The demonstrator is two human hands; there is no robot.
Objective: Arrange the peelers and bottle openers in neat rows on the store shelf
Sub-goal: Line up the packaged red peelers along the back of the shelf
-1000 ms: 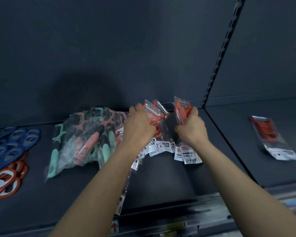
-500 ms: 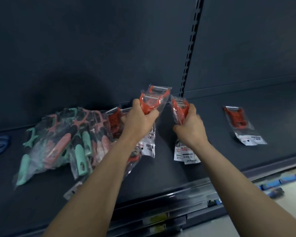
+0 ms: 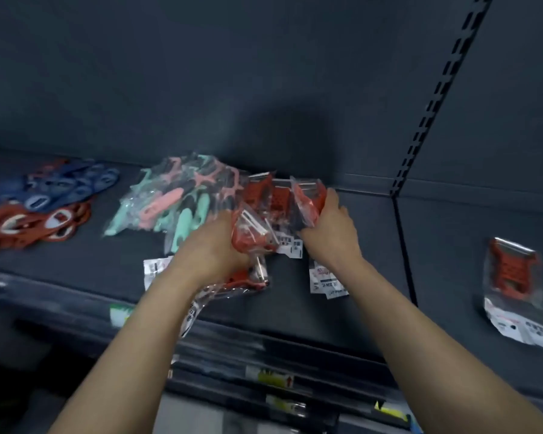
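Up on the shelf, the left hand gripped a bunch of bagged red peelers, fingers curled round them. The right hand clutched another bagged peeler just beside, nearer the back. Left of both lay a heap of mint and pink peelers, and further left the blue openers and red openers. A lone packet lay well apart on the right.
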